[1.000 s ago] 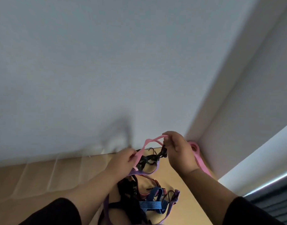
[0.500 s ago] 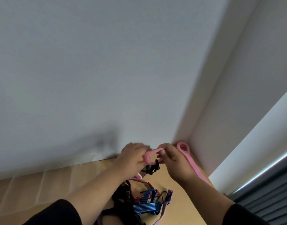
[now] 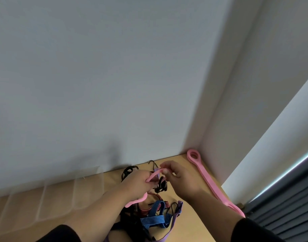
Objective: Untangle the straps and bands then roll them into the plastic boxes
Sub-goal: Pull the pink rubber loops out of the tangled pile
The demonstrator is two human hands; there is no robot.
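My left hand and my right hand both pinch a narrow pink band just above the wooden table. The band arches between the two hands, and its other end sticks out below my left hand. Under the hands lies a tangle of straps: blue striped cords, red striped cords, a purple band and black hooks. A clear plastic box with several compartments stands at the left against the wall.
A long wide pink band lies along the table's right edge, its looped end in the corner. White walls close the back and right. Dark blinds hang at the lower right.
The hands have come closer together on the pink band and dropped nearer the table. The camera has tilted, so more of the tangle and the long pink band shows.
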